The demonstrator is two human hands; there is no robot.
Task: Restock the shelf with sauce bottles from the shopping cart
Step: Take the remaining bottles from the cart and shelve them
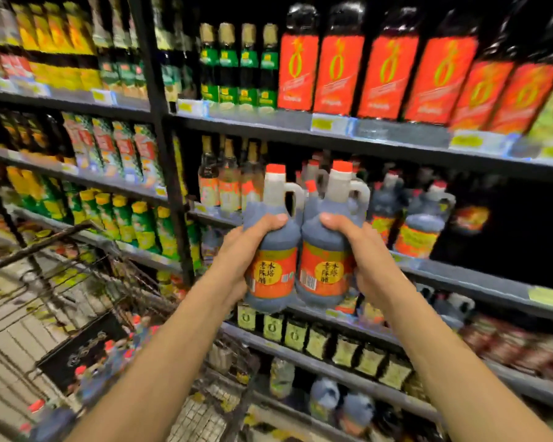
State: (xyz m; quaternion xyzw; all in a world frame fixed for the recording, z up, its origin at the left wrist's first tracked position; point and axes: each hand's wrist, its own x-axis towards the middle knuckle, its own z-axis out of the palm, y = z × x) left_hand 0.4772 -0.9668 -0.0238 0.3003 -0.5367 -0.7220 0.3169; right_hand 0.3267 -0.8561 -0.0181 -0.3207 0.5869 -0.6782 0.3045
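Note:
My left hand [237,250] grips a dark sauce bottle [273,247] with a red cap, a side handle and an orange label. A matching sauce bottle [328,250] is held in my right hand [364,253]. Both bottles are upright, side by side and touching, raised in front of the middle shelf [479,282]. Several bottles of the same kind [422,218] stand on that shelf just to the right, with a dark gap beyond them. The shopping cart [87,301] is at lower left, holding several more red-capped bottles [109,355].
Tall red-labelled bottles [387,65] fill the upper shelf, green-labelled ones [237,68] to their left. Narrow bottles [224,183] stand behind my left hand. A black upright post [170,161] splits the shelving. Lower shelves hold small jars [316,339] and more bottles.

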